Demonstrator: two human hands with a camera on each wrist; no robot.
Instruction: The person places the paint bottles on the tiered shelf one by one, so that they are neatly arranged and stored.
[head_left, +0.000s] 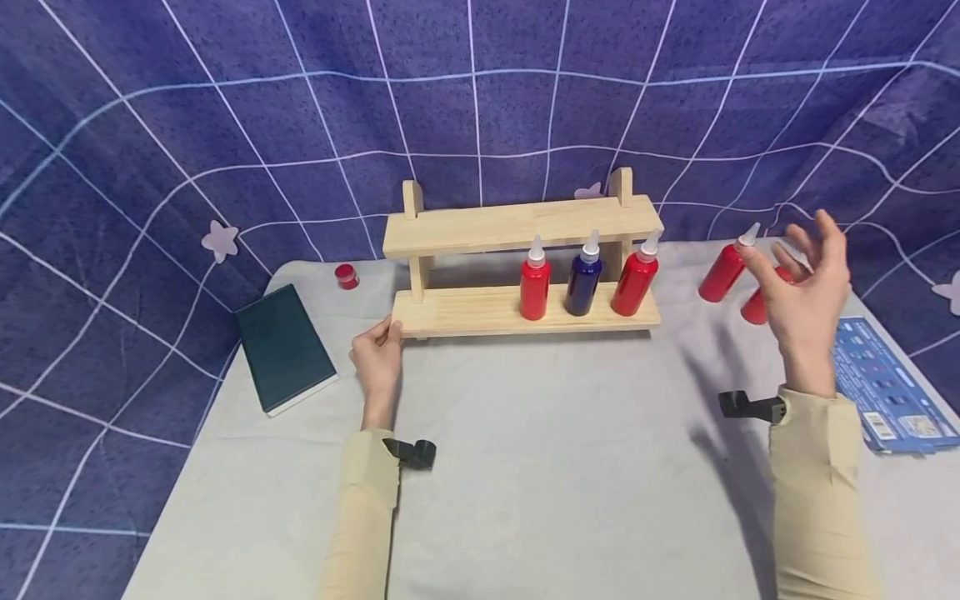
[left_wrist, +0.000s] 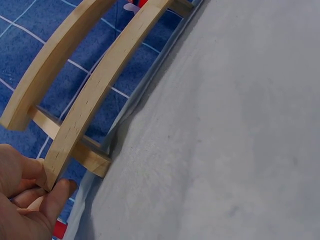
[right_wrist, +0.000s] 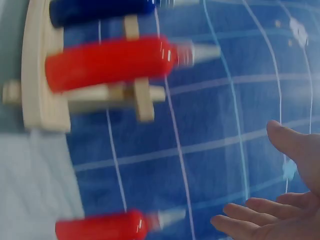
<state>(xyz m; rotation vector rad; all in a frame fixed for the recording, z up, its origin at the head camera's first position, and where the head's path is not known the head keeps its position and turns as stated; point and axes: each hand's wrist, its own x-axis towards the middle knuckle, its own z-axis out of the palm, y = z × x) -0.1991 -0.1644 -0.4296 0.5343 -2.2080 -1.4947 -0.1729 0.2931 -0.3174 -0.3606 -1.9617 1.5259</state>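
Observation:
My left hand (head_left: 377, 358) pinches the left end of the lower board of a two-tier wooden shelf (head_left: 465, 312); the left wrist view shows thumb and fingers around that board end (left_wrist: 59, 159). Toward the right of the lower board stand a red squeeze bottle (head_left: 534, 292), a dark blue one (head_left: 582, 287) and another red one (head_left: 634, 285), all with white nozzles. My right hand (head_left: 810, 308) is raised with spread, bent fingers and holds nothing. Beside it stands a red bottle (head_left: 722, 275); a second one (head_left: 754, 310) is partly hidden behind the hand.
Left of the shelf lie a small red-lidded jar (head_left: 347, 276) and a dark tablet-like panel (head_left: 286, 348) with a white edge. A blue printed box (head_left: 892, 383) lies at the right edge of the white-covered table (head_left: 570, 467). Blue gridded cloth (head_left: 450, 100) hangs behind.

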